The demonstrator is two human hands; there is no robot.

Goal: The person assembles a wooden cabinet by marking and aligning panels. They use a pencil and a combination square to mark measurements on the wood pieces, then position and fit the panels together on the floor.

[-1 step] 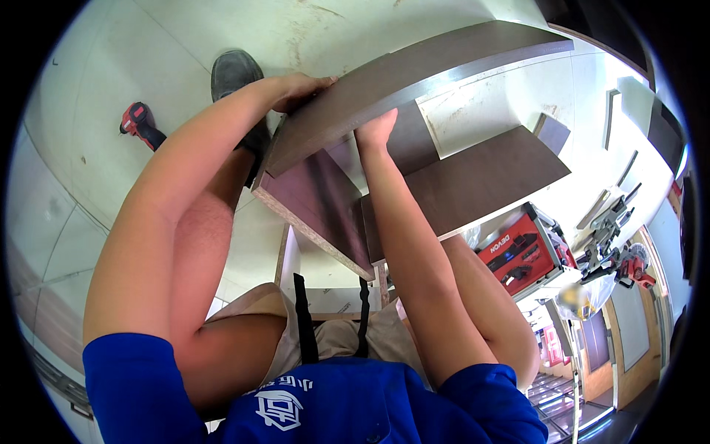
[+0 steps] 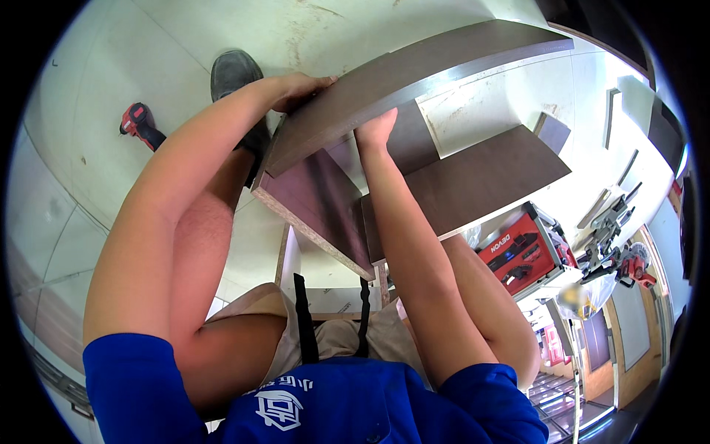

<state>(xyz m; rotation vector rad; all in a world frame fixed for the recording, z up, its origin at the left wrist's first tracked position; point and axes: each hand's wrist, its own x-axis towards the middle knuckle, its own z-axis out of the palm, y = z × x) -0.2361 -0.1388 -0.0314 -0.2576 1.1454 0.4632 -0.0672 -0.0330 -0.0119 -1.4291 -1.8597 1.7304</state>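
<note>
A dark brown board (image 2: 414, 81) slants across the upper middle, its far left end joined to a shorter side panel (image 2: 314, 200) with a raw chipboard edge. My left hand (image 2: 299, 90) is closed around the board's outer left edge, its fingertips partly hidden. Underneath the same board, on its inner side, my right hand (image 2: 377, 130) touches it from below; the fingers are out of sight behind the board. Another brown board (image 2: 488, 181) runs out to the right from the side panel, beneath my right forearm. Between the boards shows a further brown panel (image 2: 414, 137).
A red and black cordless power tool (image 2: 140, 126) lies on the tiled floor at the left, near my dark shoe (image 2: 235, 74). Right of my knee stands a red tool case (image 2: 514, 251). Other tools (image 2: 614, 229) and a small board offcut (image 2: 552, 133) lie farther right.
</note>
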